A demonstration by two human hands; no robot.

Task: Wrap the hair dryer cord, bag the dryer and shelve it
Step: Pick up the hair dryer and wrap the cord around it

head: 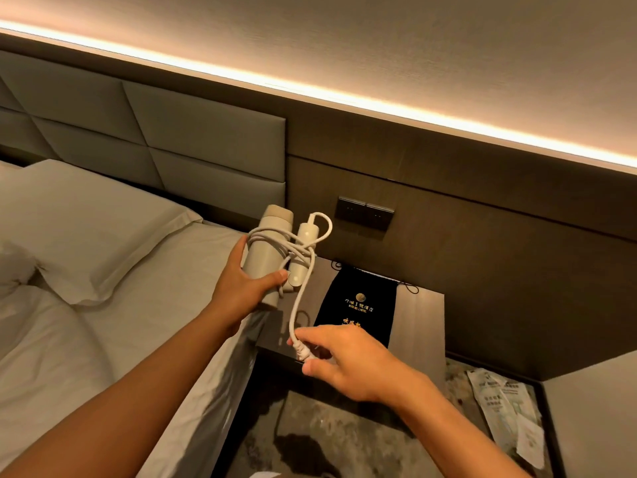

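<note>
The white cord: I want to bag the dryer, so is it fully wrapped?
Not fully. The white cord loops around the beige folded hair dryer, but a tail hangs to the right hand.

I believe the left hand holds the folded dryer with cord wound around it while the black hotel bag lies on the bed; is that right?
Not quite. The head view shows the black bag lying on the nightstand beside the bed, not on the bed. The rest stands: the left hand holds the folded dryer with cord wound around it.

cream dryer [267, 251] folded, upright | white cord [299, 298] part-wound | black bag [358, 305] flat
</note>
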